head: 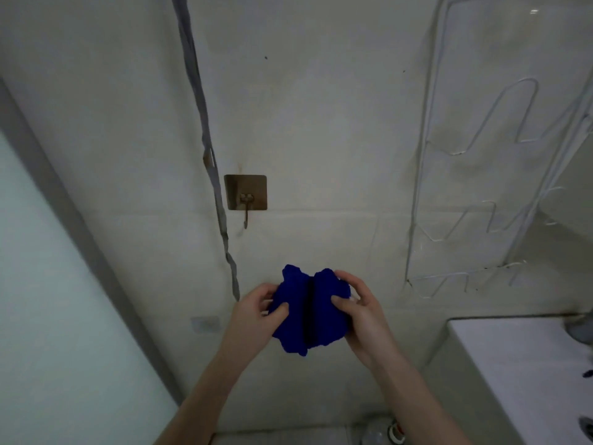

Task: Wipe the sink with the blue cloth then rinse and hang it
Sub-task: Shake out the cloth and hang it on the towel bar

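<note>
The blue cloth (309, 311) is bunched up in front of the tiled wall, held from both sides. My left hand (256, 311) grips its left edge with the thumb pressed on the front. My right hand (359, 311) grips its right edge. A brass adhesive wall hook (245, 200) is fixed on the wall above the cloth, and nothing hangs on it. The white sink (513, 358) shows at the lower right, with its edge toward me and part of the drain at the frame border.
A white wire rack (481, 187) is mounted on the wall to the right. A grey cable (205, 136) runs down the wall left of the hook. A frosted glass panel with a grey frame (48, 252) fills the left side. A bottle (385, 431) stands on the floor below.
</note>
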